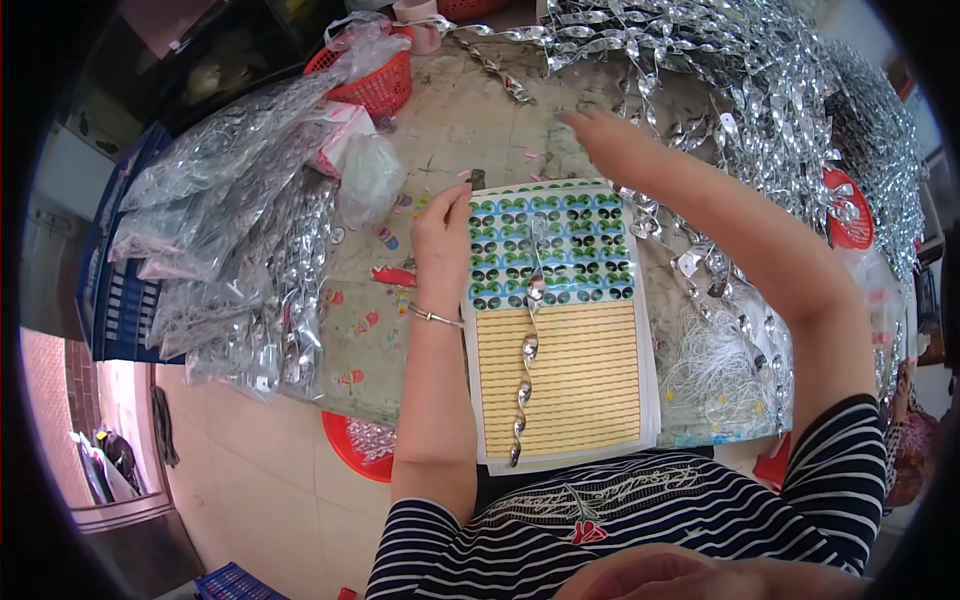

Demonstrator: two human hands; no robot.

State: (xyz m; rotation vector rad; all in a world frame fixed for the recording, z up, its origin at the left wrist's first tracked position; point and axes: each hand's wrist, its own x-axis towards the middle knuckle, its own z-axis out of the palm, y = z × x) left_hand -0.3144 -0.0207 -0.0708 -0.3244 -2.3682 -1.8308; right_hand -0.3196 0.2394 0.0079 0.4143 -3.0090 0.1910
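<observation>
A stack of sticker sheets (560,380) lies before me, with rows of green, blue and black round stickers on its far half and bare yellow lined backing on its near half. A twisted silver spiral strip (529,348) rests lengthwise on the top sheet. My left hand (440,235) is at the sheets' far left edge, fingers closed; what they hold, if anything, is hidden. Past the sheets' far right corner, my right hand (610,140) is above the table with its fingers drawn together. Its fingertips are too small to show what is between them.
Many silver spirals (780,80) are heaped at the far right, and white string (720,355) lies at the right. Bagged spirals (230,230) are piled on the left by a blue crate (120,260). A red basket (385,88) stands at the back of the worn table (430,130).
</observation>
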